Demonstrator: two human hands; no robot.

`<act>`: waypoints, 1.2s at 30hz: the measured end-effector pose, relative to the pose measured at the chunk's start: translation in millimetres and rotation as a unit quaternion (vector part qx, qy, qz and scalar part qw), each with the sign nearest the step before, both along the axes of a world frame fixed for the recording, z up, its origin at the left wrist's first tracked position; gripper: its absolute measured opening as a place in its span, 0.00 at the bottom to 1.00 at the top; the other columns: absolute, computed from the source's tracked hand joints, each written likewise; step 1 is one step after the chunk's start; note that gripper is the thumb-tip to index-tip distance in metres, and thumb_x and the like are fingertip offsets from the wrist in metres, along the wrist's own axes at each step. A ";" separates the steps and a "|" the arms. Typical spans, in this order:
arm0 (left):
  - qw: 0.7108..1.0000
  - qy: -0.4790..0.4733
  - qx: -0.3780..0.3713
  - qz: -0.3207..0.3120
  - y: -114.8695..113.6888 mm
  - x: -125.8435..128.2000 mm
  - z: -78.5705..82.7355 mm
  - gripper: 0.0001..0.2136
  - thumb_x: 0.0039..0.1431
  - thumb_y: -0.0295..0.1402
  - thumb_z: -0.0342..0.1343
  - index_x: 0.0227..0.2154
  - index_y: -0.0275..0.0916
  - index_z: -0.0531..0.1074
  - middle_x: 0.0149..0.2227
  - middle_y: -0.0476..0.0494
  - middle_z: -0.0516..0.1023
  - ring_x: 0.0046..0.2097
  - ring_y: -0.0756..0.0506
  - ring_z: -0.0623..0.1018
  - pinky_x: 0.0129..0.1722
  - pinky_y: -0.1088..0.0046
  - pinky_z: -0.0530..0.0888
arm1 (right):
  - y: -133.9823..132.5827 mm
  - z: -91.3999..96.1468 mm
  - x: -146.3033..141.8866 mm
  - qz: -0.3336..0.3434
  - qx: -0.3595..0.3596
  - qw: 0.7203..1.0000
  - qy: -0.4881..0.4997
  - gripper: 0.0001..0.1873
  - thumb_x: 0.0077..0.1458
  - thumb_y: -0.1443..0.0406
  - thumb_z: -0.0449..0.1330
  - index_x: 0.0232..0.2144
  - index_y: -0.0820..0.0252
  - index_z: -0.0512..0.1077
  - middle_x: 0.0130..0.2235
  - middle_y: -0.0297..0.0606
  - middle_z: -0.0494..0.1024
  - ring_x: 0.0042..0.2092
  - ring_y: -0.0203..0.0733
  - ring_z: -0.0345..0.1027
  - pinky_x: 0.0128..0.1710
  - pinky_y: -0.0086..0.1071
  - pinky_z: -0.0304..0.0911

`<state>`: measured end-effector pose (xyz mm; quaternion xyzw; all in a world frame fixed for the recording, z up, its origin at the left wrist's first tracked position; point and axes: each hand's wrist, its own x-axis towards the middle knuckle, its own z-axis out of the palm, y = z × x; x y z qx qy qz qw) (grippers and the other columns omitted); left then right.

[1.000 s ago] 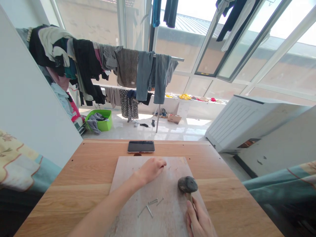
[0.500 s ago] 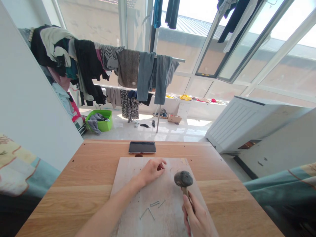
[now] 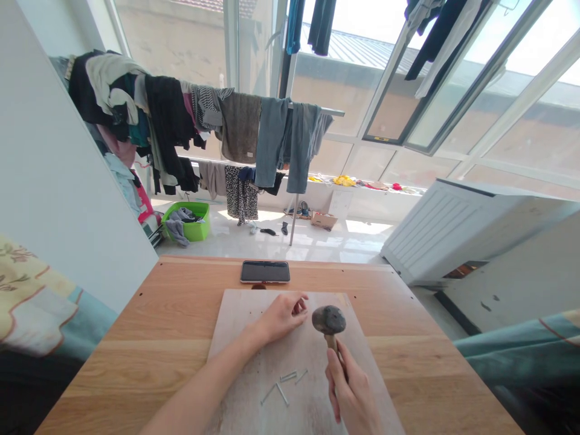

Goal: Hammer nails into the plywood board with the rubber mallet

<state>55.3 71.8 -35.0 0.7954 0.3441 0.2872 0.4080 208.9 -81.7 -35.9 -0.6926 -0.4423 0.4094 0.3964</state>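
Observation:
A pale wooden board point(image 3: 254, 356) lies on the wooden table point(image 3: 172, 314). My left hand point(image 3: 281, 315) rests on the board's far part with fingertips pinched together on something too small to make out. My right hand point(image 3: 353, 393) is wrapped round the wooden handle of a hammer point(image 3: 329, 323). Its dark rounded head hangs just right of my left fingertips, close above the board. Several loose nails point(image 3: 283, 383) lie on the board nearer to me, between my two forearms.
A dark phone point(image 3: 265, 272) lies flat at the table's far edge. Beyond stand a clothes rack point(image 3: 254, 130) hung with garments, a green basket point(image 3: 188, 220) on the floor, and a white slatted unit point(image 3: 448, 223) at the right. Patterned bedding point(image 3: 31, 296) lies left.
My right hand has carried the hammer left and farther away, bringing its head from the board's right side to beside my left fingertips. The left hand stayed in place.

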 end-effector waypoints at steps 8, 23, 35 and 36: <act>0.919 0.314 0.184 -0.151 -64.3 -8.1 47.2 0.12 0.53 0.39 0.61 0.35 0.33 0.77 0.42 0.35 0.75 0.45 0.37 0.74 0.42 0.64 0.72 | -35.8 -26.1 33.5 -0.049 -0.065 0.996 0.026 0.39 0.51 0.39 0.56 0.52 0.62 0.71 0.19 0.29 0.68 0.20 0.40 0.64 0.19 0.29 0.63; 0.998 0.048 -0.004 -0.044 -15.9 -15.8 20.2 0.16 0.56 0.26 0.56 0.48 0.39 0.73 0.32 0.50 0.81 0.33 0.49 0.78 0.36 0.76 0.72 | -35.4 -43.1 18.6 -0.109 -0.060 0.990 0.064 0.39 0.51 0.37 0.53 0.53 0.59 0.68 0.17 0.24 0.60 0.15 0.35 0.53 0.13 0.29 0.45; 0.997 -0.025 0.050 0.045 -3.6 -25.9 -9.8 0.06 0.61 0.28 0.55 0.38 0.38 0.77 0.37 0.46 0.81 0.37 0.48 0.77 0.41 0.73 0.73 | -35.1 -37.4 16.6 -0.099 -0.053 0.993 0.046 0.39 0.53 0.37 0.50 0.52 0.60 0.67 0.17 0.23 0.59 0.15 0.36 0.52 0.13 0.29 0.44; 0.997 -0.027 0.051 0.045 -3.7 -26.7 -9.3 0.06 0.60 0.27 0.55 0.37 0.38 0.77 0.37 0.46 0.81 0.38 0.48 0.77 0.42 0.73 0.73 | -35.1 -37.9 16.9 -0.100 -0.056 0.992 0.043 0.39 0.54 0.37 0.50 0.53 0.61 0.67 0.17 0.23 0.59 0.15 0.36 0.53 0.13 0.29 0.45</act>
